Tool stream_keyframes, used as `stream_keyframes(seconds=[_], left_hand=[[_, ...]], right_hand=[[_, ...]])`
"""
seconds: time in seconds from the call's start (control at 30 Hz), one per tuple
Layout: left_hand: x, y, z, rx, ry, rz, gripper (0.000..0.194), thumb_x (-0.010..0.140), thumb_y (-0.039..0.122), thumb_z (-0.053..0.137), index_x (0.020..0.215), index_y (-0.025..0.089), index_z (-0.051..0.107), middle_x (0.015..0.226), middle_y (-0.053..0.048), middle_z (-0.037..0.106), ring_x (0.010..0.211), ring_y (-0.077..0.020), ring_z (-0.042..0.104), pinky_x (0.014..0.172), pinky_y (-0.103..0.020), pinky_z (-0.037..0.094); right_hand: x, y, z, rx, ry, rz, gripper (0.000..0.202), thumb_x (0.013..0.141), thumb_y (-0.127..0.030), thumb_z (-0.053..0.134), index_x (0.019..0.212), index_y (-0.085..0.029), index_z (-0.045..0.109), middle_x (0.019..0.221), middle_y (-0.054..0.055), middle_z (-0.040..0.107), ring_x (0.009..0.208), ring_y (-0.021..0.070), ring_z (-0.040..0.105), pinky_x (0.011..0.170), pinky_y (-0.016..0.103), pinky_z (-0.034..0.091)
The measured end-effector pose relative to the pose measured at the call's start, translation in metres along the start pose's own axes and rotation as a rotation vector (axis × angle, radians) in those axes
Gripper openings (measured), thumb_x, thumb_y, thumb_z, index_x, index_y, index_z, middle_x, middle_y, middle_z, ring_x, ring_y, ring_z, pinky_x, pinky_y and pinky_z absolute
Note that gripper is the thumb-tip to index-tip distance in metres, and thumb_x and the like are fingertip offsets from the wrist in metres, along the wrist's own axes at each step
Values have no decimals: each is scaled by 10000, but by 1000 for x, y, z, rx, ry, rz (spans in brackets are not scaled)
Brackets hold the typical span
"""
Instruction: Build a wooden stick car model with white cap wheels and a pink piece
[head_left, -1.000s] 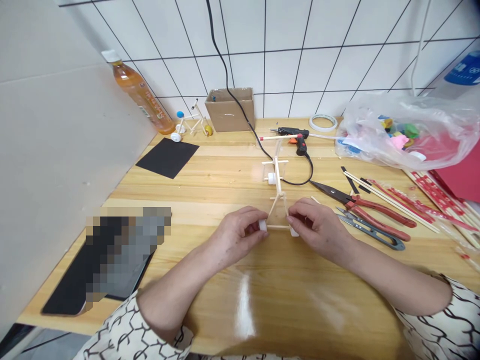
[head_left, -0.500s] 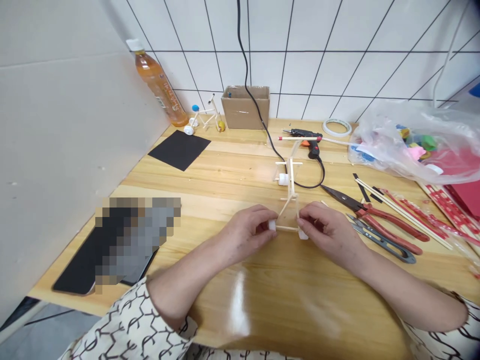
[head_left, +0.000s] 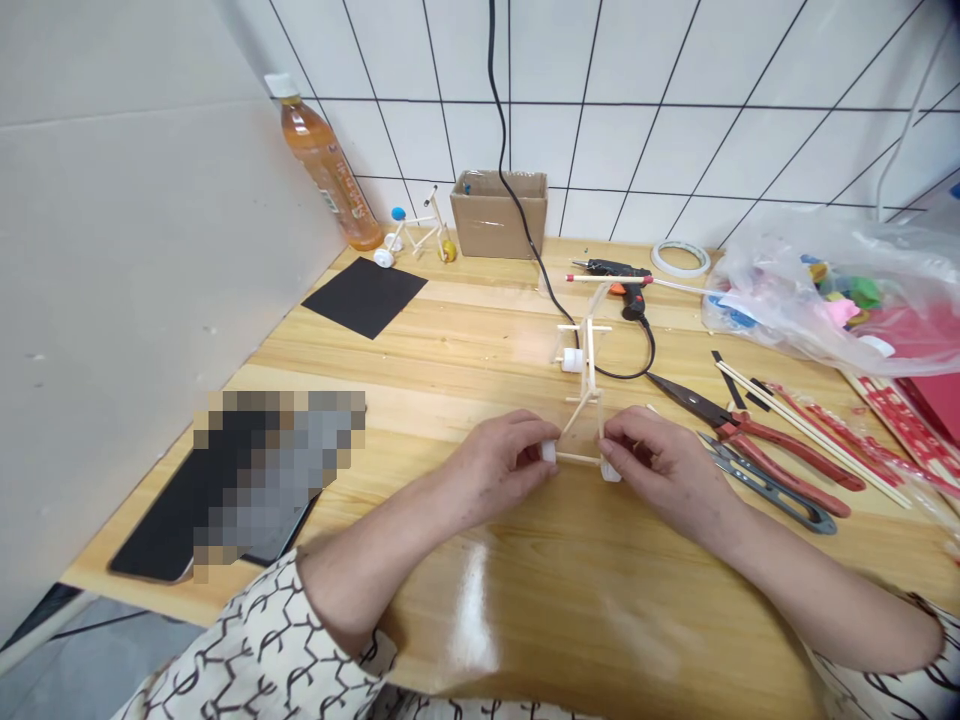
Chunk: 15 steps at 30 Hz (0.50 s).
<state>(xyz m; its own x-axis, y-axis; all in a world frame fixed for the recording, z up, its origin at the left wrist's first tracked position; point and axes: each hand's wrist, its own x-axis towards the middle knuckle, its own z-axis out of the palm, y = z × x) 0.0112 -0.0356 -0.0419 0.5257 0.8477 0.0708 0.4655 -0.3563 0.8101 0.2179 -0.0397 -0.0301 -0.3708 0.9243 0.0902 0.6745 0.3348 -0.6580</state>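
Note:
A small tricycle model point(head_left: 590, 360) made of thin wooden sticks stands on the table in front of me. Its handlebar stick point(head_left: 609, 280) has red ends, and a white front wheel point(head_left: 572, 360) sits at its far end. My left hand point(head_left: 499, 460) pinches the left white bottle-cap wheel point(head_left: 548, 452) at the near axle. With thumb and fingers, my right hand point(head_left: 660, 460) grips the right white bottle-cap wheel point(head_left: 611, 467) on the same axle stick point(head_left: 577, 459).
Pliers point(head_left: 750, 430) and thread snips point(head_left: 772, 485) lie right of my hand. Behind the model rests a glue gun point(head_left: 622, 285) with its cord. A finished-looking tricycle point(head_left: 416, 235), a cardboard box point(head_left: 499, 220), a bottle point(head_left: 330, 165), black paper point(head_left: 365, 297) and a plastic bag point(head_left: 832, 290) stand around.
The whole view has shifted slightly. Both hands keep their hold on the wheels, and the model stays in the same place.

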Motion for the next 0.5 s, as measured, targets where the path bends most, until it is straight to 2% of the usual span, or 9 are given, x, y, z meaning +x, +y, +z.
stream_keyframes(seconds=[0.5], left_hand=[[0, 1, -1, -30, -25, -11, 211, 769, 149, 546, 966, 147, 619, 839, -45, 599, 721, -128, 556, 658, -244, 465]], right_hand=[[-1, 2, 2, 29, -10, 11, 171, 831, -219, 464, 672, -188, 520, 650, 8, 502, 619, 138, 486, 570, 265, 391]])
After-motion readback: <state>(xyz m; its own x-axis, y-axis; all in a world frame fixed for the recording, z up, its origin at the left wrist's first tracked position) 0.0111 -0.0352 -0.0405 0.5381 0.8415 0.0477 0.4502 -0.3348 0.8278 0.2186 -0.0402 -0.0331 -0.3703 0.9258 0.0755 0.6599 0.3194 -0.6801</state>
